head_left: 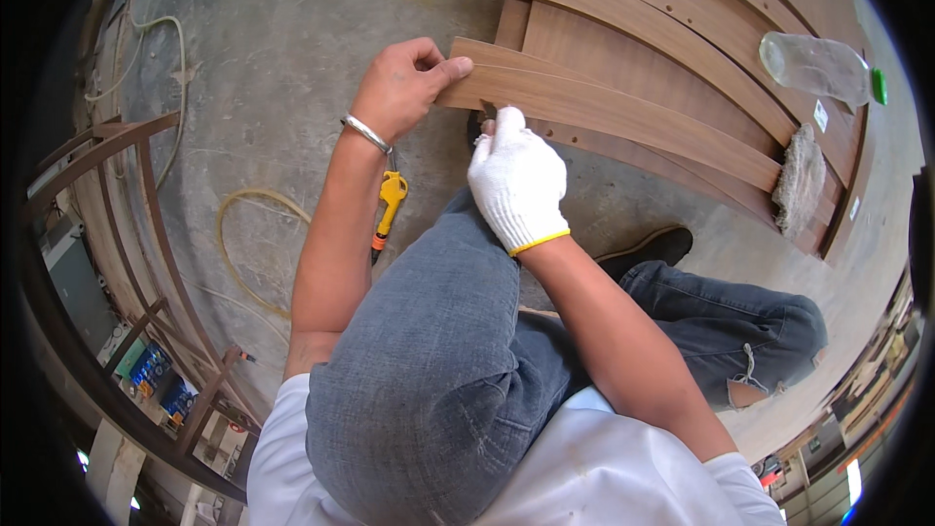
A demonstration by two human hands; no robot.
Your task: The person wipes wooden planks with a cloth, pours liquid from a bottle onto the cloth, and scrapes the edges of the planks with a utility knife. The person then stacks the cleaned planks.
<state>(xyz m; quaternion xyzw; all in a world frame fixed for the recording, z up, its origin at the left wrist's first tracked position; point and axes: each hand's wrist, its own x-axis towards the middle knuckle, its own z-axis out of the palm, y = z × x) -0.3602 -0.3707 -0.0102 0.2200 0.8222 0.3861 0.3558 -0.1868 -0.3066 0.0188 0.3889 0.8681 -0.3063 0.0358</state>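
My left hand [401, 88], bare with a silver bangle at the wrist, pinches the near left end of a long brown wood-grain board [604, 115]. The thumb lies on top of the board near its corner. My right hand [519, 177] wears a white knit glove with a yellow cuff. Its fingers are closed just under the board's near edge, close to that same end. A small dark piece [489, 111] shows at the gloved fingertips; its kind cannot be made out. The board's far right end reaches a crumpled wad of whitish, fibrous material [801, 181].
More brown boards and panels [623, 15] lie stacked beyond. On them rests a clear plastic bottle [816, 68] with a green cap. A yellow air blow gun [391, 197] and a pale hose [226, 224] are on the concrete floor. A brown metal frame [151, 175] stands left.
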